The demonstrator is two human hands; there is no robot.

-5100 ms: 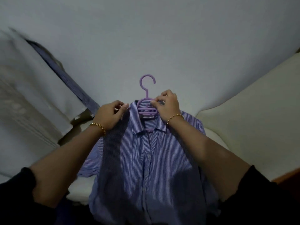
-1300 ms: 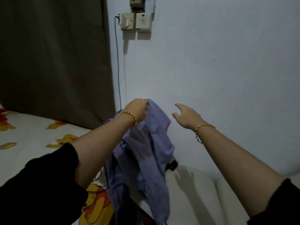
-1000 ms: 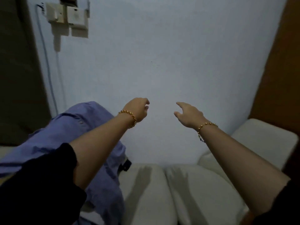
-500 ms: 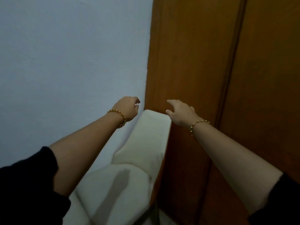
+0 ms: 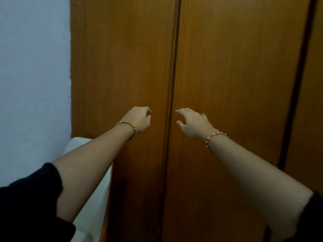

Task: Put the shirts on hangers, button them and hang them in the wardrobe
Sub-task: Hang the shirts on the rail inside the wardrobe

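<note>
A brown wooden wardrobe fills the view, its left door point(image 5: 122, 58) and right door point(image 5: 236, 58) closed, with a dark seam between them. Both my arms are raised in front of it. My left hand point(image 5: 139, 120) hovers just left of the seam with its fingers curled in and nothing in it. My right hand point(image 5: 192, 124) is just right of the seam, fingers loosely spread and pointing toward the gap, holding nothing. I cannot tell whether either hand touches the wood. No shirt or hanger is in view.
A pale blue wall point(image 5: 33, 67) runs along the left of the wardrobe. A white cushion point(image 5: 90, 198) leans against the wardrobe's lower left side. Another dark door seam point(image 5: 295, 102) shows at the far right.
My view has swung right from the blue shirt and the bed, past the white cushions, to the wardrobe. The shirt has left the view. Both hands now flank the door seam.
</note>
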